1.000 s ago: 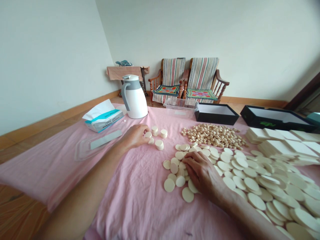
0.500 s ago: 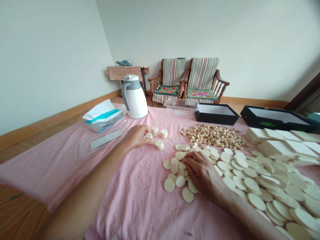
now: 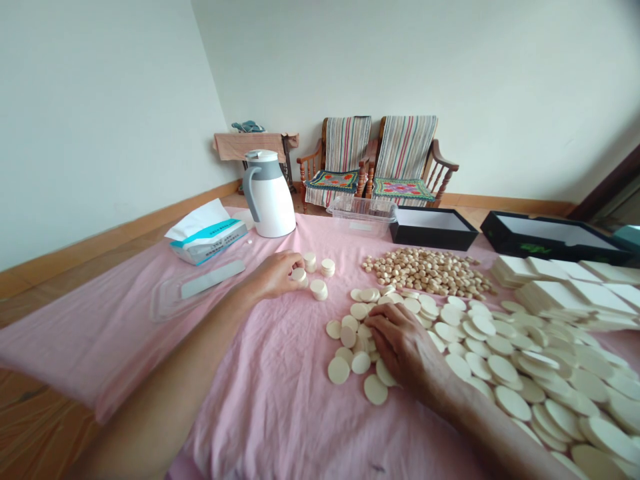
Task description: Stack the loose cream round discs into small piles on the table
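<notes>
Reaching to the middle of the cloth, my left hand (image 3: 276,274) has its fingers curled round the near-left short stack of round wooden discs (image 3: 299,275). Three similar stacks stand close by: one behind (image 3: 310,261), one to the right (image 3: 328,267) and one in front (image 3: 319,289). My right hand (image 3: 397,340) rests on the left part of a wide heap of loose pale wooden discs (image 3: 500,343). Its fingers are bent down and closed over some of the small discs, and the palm hides what lies under it.
A pink cloth (image 3: 270,400) covers the surface. Small wooden pieces (image 3: 430,270) lie heaped behind the discs, with stacked square wooden tiles (image 3: 555,297) at right. Farther back are a white jug (image 3: 275,203), a tissue pack (image 3: 207,240), a clear tub (image 3: 361,217) and black boxes (image 3: 434,237).
My left hand's fingers have shifted slightly to the right and over the stack, whose top sits a touch lower. The right hand has hardly moved.
</notes>
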`<state>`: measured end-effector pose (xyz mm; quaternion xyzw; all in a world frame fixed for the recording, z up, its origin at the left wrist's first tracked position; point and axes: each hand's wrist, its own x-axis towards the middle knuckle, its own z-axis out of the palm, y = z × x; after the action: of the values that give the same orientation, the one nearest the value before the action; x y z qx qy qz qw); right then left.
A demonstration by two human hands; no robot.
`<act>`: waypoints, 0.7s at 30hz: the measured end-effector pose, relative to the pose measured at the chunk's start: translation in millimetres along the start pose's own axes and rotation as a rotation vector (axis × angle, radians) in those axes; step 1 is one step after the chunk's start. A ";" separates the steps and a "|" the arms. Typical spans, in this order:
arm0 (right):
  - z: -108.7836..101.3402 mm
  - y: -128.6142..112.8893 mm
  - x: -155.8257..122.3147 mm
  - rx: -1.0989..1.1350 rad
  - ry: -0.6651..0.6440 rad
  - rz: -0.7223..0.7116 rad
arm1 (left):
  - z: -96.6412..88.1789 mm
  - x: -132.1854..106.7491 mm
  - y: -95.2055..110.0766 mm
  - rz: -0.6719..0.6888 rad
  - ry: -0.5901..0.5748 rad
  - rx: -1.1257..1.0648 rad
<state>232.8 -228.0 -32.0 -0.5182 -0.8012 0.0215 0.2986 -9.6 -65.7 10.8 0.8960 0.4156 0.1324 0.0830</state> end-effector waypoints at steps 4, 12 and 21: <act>0.3 -0.2 0.0 0.004 -0.010 0.006 | 0.1 0.6 -3.9 0.081 -0.030 -0.018; 1.2 1.3 0.4 -0.006 0.016 -0.012 | 5.8 2.9 -2.8 0.127 -0.064 -0.044; 1.7 1.1 -0.2 0.016 -0.003 0.003 | 2.6 0.1 -6.5 0.190 -0.101 -0.080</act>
<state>232.9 -227.3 -33.9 -0.5171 -0.8006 0.0294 0.3015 -13.4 -61.6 6.7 0.9329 0.3186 0.1107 0.1265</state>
